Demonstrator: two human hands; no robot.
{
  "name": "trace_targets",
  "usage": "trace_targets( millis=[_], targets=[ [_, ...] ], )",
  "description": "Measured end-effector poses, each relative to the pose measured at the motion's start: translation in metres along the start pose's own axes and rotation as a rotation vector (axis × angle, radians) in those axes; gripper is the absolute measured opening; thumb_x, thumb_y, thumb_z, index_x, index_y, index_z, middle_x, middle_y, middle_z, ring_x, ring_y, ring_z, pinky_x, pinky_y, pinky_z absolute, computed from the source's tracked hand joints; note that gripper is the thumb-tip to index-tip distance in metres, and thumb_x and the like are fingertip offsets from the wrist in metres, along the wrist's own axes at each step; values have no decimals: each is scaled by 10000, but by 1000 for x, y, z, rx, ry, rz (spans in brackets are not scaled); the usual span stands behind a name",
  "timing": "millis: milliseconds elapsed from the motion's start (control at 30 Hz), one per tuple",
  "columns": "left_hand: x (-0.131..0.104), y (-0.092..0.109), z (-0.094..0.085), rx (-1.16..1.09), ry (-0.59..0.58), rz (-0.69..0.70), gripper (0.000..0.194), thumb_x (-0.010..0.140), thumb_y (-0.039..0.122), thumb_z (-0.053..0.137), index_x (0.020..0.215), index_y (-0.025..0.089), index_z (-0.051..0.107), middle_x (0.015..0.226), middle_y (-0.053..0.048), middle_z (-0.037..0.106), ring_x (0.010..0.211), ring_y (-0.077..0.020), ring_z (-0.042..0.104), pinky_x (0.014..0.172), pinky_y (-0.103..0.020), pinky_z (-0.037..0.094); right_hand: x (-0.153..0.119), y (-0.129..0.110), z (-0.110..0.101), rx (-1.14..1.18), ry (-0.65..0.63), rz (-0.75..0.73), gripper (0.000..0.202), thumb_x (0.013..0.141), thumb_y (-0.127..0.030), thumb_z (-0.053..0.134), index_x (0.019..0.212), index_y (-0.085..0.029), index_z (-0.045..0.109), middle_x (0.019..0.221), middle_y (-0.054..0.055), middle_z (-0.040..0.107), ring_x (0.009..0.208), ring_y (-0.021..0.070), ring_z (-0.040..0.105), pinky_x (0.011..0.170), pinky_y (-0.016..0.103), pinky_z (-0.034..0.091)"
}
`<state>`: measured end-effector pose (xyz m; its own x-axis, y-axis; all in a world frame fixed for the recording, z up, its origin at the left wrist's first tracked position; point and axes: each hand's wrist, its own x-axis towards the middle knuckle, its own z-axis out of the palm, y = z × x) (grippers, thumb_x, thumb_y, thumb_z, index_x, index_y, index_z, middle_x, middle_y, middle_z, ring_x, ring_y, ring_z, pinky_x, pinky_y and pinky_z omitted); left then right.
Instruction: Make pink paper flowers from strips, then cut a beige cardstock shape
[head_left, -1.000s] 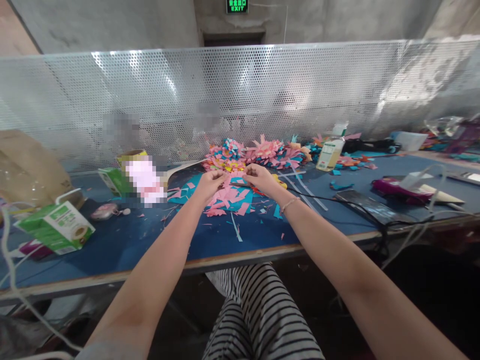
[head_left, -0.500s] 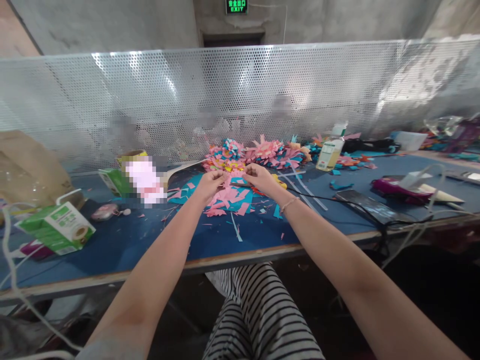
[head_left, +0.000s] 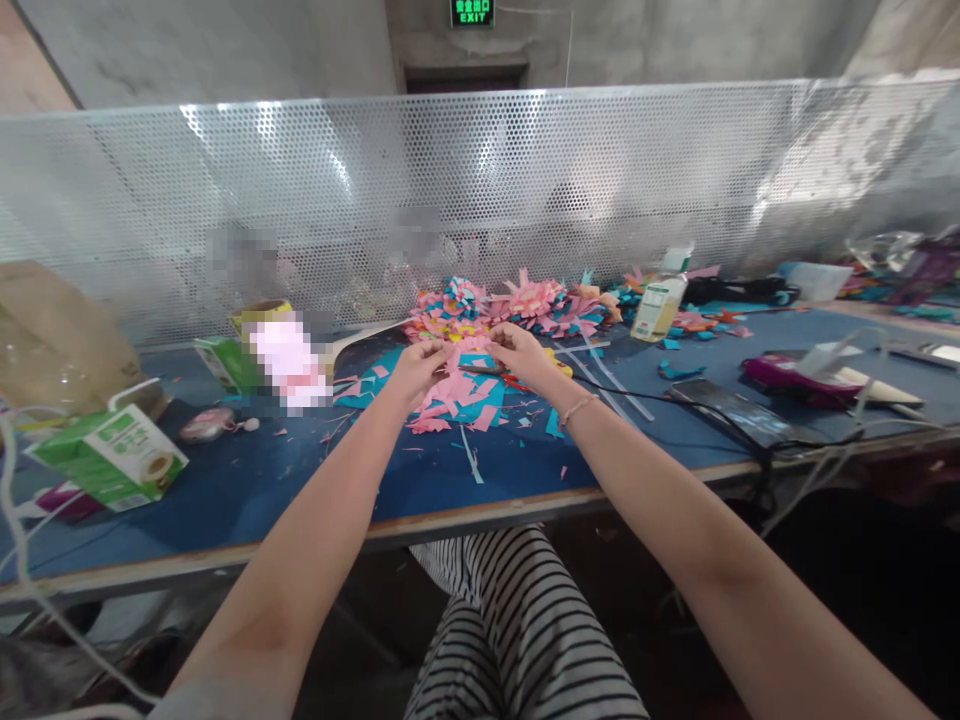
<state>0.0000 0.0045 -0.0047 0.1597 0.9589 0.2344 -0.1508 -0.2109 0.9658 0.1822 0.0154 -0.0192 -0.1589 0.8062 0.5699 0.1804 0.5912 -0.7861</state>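
Note:
Between my hands, at the middle of the blue table (head_left: 420, 480), a strip of pink paper (head_left: 471, 345) is stretched. My left hand (head_left: 422, 368) pinches its left end, and my right hand (head_left: 519, 355) pinches its right end. Below the hands, cut pink paper pieces (head_left: 450, 395) lie on a teal sheet (head_left: 381, 375). Scissors lie just under the strip, their yellow handle (head_left: 559, 366) partly behind my right hand. Fringed pink and blue paper bunches (head_left: 529, 300) stand behind the hands.
A green carton (head_left: 120, 455) and a paper bag (head_left: 64, 330) are at the left, near a lit, blurred-out screen (head_left: 291, 360). A bottle (head_left: 661, 300), a phone (head_left: 742, 412), a purple pouch (head_left: 799, 382) and cables lie to the right. A perforated metal screen (head_left: 495, 180) runs behind.
Both hands keep their pinch on the pink strip. My right hand has shifted very slightly up; otherwise little differs.

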Motion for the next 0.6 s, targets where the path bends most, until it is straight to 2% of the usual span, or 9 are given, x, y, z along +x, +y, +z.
trace_targets(
  millis=[300,600],
  targets=[
    [-1,4,4,-49,60,-46,318,479,318,792,640,131,591,648,-8,580,545,-85,515,543,-232,401,-2,-6,1,24,-2,24,140,702,-280,524,747,-186,431,625,-48,399,542,81,393,520,232,325],
    [5,-5,-4,237,79,169,292,542,352,743,738,150,668,775,-37,644,706,-125,555,647,-260,426,-2,-1,2,-2,-69,-81,190,705,-337,570,763,-176,488,660,-25,479,554,87,447,530,238,370]
  ],
)
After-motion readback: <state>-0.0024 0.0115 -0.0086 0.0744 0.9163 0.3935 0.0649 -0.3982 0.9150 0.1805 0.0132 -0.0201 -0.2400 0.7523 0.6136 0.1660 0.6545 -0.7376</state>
